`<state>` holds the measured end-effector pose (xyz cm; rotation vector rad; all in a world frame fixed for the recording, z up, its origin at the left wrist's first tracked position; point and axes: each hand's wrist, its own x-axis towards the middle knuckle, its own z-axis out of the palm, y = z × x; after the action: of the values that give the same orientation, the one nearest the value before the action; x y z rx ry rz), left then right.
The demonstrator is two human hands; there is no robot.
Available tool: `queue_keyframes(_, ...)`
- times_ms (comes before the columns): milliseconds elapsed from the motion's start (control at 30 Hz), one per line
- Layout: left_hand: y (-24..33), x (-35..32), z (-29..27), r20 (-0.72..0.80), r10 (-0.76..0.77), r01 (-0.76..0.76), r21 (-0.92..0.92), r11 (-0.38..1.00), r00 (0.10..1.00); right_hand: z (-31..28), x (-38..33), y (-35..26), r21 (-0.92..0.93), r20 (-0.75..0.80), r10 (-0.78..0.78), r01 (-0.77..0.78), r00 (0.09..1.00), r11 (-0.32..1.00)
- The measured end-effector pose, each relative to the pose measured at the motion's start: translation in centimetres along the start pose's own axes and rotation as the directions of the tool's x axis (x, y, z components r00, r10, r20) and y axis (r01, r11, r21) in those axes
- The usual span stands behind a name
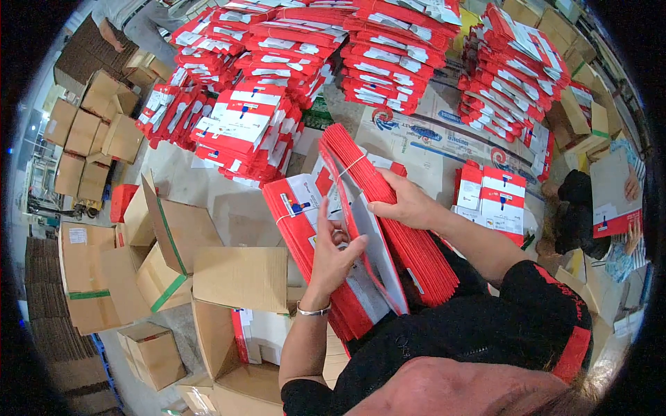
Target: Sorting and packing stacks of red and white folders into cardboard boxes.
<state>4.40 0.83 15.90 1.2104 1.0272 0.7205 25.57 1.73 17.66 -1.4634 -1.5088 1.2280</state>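
Note:
Flat red-and-white folded cartons lie in two thick bundles across my lap, spread apart like an open book. My right hand [402,201] is closed around the upper part of the right bundle [409,243], its thumb on the inner side. A thin band crosses that bundle near its top. Over the left bundle [295,222], my left hand [334,249] has its index finger stretched and its thumb apart, close to the red edge of a single carton [357,232] standing between the bundles. Some fingers of that hand are curled.
Tall stacks of carton bundles [395,55] rise ahead, with a smaller stack [489,201] to the right. Open cardboard boxes [239,277] stand at my left. At the far right a person holds a flat carton [614,191]; another person's arm [111,35] shows upper left.

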Motion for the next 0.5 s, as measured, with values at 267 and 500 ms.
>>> queue_keyframes(267, 1.3, -1.0, -0.5, 0.06, 0.375, -0.313, 0.679, 0.664, 0.925, 0.7, 0.0, 1.4, -0.09, -0.02, -0.09, 0.087, 0.996, 0.992)
queue_keyframes(500, 2.8, -1.1, 0.3, 0.013, 0.281, -0.136, 0.896, 0.424, 0.96, 0.7, -0.2, 0.6, -0.021, 0.029, -0.127, 0.128, 0.991, 0.992)
